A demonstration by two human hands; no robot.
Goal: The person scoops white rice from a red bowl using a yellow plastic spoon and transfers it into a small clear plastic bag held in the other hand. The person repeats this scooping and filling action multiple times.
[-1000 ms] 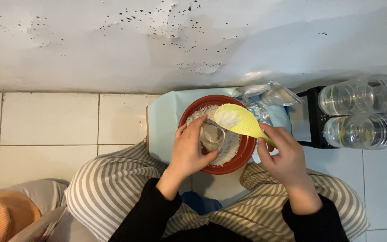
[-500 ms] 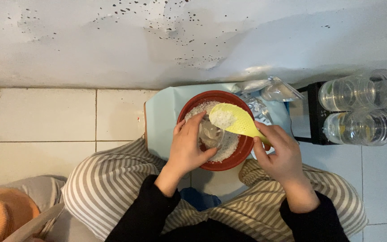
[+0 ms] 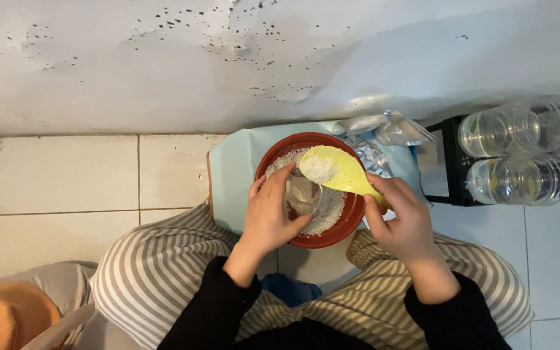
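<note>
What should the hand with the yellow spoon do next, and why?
Probably tip the yellow spoon a little so its white grains slide into the small clear cup. The right hand holds the loaded spoon just above the cup, which the left hand holds over the red bowl, so spills would likely land back in the bowl.

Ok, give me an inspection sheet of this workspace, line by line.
Surface: white tiled floor, pale blue sheet under the bowl.
Job's things: red bowl of white grains; clear cup over it; yellow scoop loaded with grains.
Clutter: clear bags; clear jars on a black rack.
Hands: left hand holds the cup; right hand holds the scoop.
Cables: nothing seen.
Surroundings: stained white wall; orange cloth.
</note>
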